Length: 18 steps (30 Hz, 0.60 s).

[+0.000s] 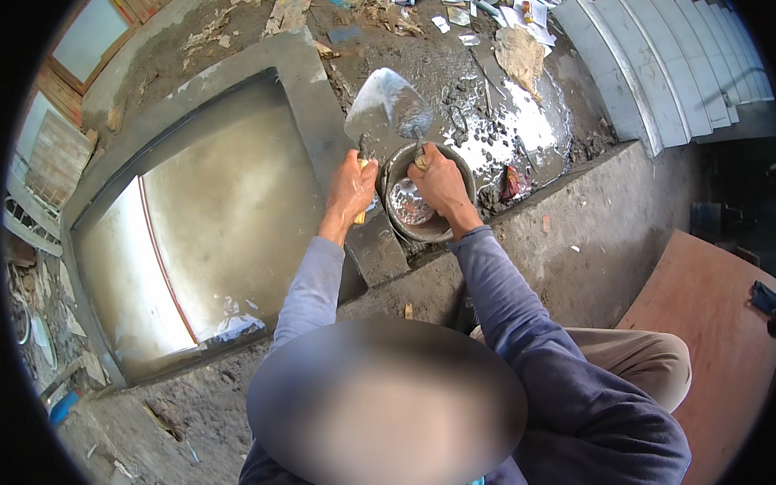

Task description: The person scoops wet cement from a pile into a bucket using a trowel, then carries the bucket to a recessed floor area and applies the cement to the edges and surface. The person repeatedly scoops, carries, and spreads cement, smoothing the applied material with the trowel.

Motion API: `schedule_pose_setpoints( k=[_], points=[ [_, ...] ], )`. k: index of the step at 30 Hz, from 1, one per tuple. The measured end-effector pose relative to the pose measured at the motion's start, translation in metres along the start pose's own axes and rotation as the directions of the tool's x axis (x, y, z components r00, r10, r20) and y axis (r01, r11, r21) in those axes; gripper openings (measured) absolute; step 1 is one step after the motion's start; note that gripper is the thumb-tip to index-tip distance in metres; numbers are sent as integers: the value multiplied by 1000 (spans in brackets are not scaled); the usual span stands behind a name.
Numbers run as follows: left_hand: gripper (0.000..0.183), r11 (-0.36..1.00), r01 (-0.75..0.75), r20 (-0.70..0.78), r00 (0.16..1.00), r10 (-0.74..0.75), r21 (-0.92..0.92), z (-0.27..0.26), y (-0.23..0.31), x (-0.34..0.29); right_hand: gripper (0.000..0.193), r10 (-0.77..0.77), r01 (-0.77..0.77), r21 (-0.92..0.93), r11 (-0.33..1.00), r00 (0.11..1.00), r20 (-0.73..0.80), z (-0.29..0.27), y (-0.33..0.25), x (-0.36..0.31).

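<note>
My left hand [350, 190] is closed round the yellow handle of a trowel [369, 105], whose broad, wet metal blade points away from me. My right hand [444, 186] grips the yellow handle of a second tool [411, 119]. Its dark, wet, rounded head lies against or over the trowel blade; whether it is a brush or a smaller trowel, I cannot tell. Under my right hand stands a round, mud-coated bucket [435, 235] with some shiny liquid inside. Both tool heads are just beyond the bucket's far rim.
Left of the bucket lies a water-filled basin with a wide grey cement rim [331, 99]. Wet mud with puddles [529, 123] and a red wrapper [516, 185] spreads to the right. Beyond are scattered papers [532, 34], stacked pale curved sheets [629, 71] and a reddish board [701, 339].
</note>
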<state>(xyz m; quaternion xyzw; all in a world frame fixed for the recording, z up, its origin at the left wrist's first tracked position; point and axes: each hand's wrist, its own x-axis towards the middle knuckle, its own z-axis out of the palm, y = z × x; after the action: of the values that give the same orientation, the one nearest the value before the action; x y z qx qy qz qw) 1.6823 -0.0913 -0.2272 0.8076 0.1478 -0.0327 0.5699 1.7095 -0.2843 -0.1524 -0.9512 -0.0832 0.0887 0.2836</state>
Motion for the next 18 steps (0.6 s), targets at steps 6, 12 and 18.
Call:
schedule_pose_setpoints(
  k=[6,12,18],
  points=[
    [46,1000,-1,-11,1000,0,-28,4,8,-9,30,13,-13,13,1000,1000,1,8,-6,-5],
    [44,997,35,13,999,-34,-66,9,-7,-8,33,0,2,-48,999,1000,30,9,-7,-2],
    [45,998,-24,3,1000,25,-58,12,-12,-7,35,15,-9,-44,999,992,127,2,-10,-2]
  ],
)
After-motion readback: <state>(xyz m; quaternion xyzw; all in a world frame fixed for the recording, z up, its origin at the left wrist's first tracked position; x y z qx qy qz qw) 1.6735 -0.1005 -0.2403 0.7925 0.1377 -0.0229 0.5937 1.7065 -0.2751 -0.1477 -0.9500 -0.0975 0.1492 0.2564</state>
